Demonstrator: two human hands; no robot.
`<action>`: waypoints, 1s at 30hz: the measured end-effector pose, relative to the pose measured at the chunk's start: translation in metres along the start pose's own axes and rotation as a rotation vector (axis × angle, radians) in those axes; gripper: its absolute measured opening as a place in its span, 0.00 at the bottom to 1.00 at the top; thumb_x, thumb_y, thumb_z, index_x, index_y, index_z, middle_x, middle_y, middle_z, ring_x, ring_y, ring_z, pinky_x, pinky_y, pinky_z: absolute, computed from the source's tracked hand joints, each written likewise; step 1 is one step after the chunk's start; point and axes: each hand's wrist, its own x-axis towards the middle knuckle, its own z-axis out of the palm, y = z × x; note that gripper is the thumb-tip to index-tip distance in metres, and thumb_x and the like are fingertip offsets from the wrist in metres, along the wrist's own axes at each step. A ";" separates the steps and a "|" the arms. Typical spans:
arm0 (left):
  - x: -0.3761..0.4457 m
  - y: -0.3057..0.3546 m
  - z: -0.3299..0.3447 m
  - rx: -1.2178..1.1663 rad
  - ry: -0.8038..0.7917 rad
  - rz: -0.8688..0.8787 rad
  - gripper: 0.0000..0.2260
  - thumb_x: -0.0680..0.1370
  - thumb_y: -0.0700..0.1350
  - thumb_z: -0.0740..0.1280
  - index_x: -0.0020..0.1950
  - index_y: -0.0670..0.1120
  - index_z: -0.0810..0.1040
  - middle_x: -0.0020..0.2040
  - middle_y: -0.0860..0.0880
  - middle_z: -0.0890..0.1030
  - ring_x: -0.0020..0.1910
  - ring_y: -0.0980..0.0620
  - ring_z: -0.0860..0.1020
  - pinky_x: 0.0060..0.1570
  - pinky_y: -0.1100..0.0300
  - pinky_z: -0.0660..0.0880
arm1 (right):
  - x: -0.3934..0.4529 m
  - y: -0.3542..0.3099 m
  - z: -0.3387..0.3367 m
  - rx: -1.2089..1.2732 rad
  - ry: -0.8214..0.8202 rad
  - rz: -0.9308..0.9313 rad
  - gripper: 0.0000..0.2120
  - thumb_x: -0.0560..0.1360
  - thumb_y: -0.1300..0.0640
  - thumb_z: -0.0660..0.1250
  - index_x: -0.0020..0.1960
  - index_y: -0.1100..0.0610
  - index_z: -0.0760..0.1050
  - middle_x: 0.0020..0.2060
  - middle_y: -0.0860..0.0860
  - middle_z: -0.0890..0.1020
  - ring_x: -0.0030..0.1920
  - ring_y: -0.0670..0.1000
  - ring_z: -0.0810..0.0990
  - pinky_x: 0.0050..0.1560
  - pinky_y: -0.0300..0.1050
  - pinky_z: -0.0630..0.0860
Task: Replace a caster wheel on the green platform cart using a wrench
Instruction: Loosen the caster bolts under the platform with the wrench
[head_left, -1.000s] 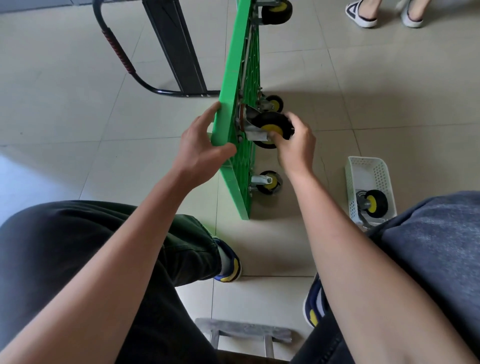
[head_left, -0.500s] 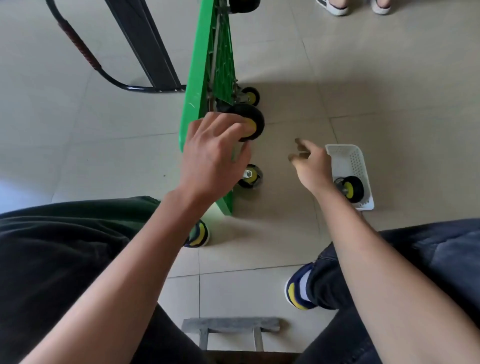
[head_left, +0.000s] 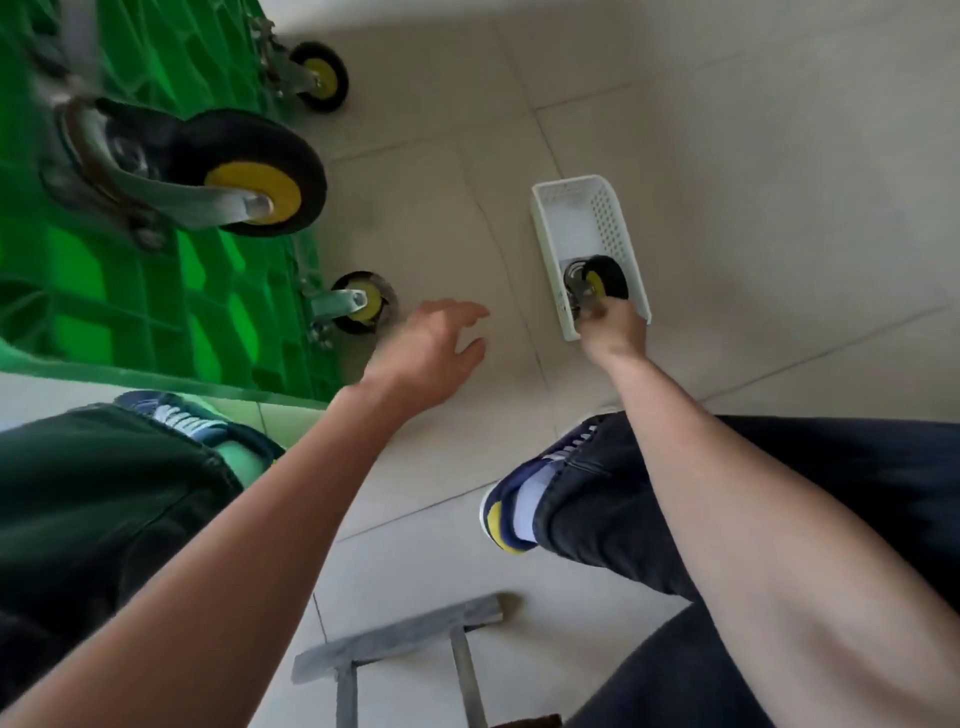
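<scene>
Covering the whole scene is a floor (head_left: 727, 130) of pale beige tiles with thin grout lines; no wall or furniture shows beyond it, and the view is blurred at the upper left. The green platform cart (head_left: 130, 312) stands on its edge at the left, its ribbed underside turned toward the camera. Three caster wheels are mounted on it, each a black tyre on a yellow hub in a grey metal fork: a large near caster (head_left: 244, 176) in the middle, a far caster (head_left: 319, 78) above it, and a low caster (head_left: 361, 304) by the cart's bottom corner near the floor.

One white perforated basket (head_left: 608, 218) lies on the floor, well apart from the cart to the right. In its near end sits a fourth, loose caster wheel (head_left: 597, 283), the same black and yellow.

The right hand (head_left: 613, 325) reaches into the near end of the basket, its fingers down at the loose caster's metal bracket; whether they have closed round it cannot be told, since the fingertips are hidden. The left hand (head_left: 431, 348) hangs above the floor between the low caster and the basket, fingers spread and relaxed, holding nothing.

Two blue, white and yellow shoes show: the left shoe (head_left: 176, 415) beside the cart's lower edge, the right shoe (head_left: 524, 499) on the tiles under the right forearm. A grey metal frame (head_left: 400, 644) lies at the bottom edge.
</scene>
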 end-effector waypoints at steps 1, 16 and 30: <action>0.008 -0.003 0.006 -0.024 -0.016 -0.003 0.17 0.80 0.47 0.69 0.69 0.47 0.79 0.64 0.47 0.81 0.63 0.45 0.78 0.64 0.50 0.74 | 0.007 0.003 0.001 -0.024 0.007 0.004 0.12 0.80 0.62 0.62 0.57 0.60 0.82 0.54 0.62 0.83 0.56 0.64 0.80 0.45 0.42 0.66; 0.058 -0.042 0.050 -0.192 -0.179 -0.118 0.15 0.81 0.48 0.69 0.68 0.50 0.79 0.57 0.51 0.82 0.55 0.49 0.79 0.60 0.48 0.77 | 0.050 0.011 0.017 -0.294 -0.066 0.117 0.10 0.77 0.60 0.66 0.56 0.56 0.81 0.49 0.55 0.79 0.54 0.60 0.80 0.61 0.56 0.76; 0.039 -0.032 0.021 -0.190 -0.144 -0.103 0.14 0.81 0.46 0.69 0.67 0.49 0.80 0.56 0.51 0.83 0.54 0.51 0.79 0.56 0.58 0.74 | 0.026 0.001 -0.014 0.089 -0.130 0.262 0.11 0.76 0.70 0.60 0.52 0.68 0.80 0.41 0.62 0.84 0.30 0.58 0.84 0.19 0.36 0.69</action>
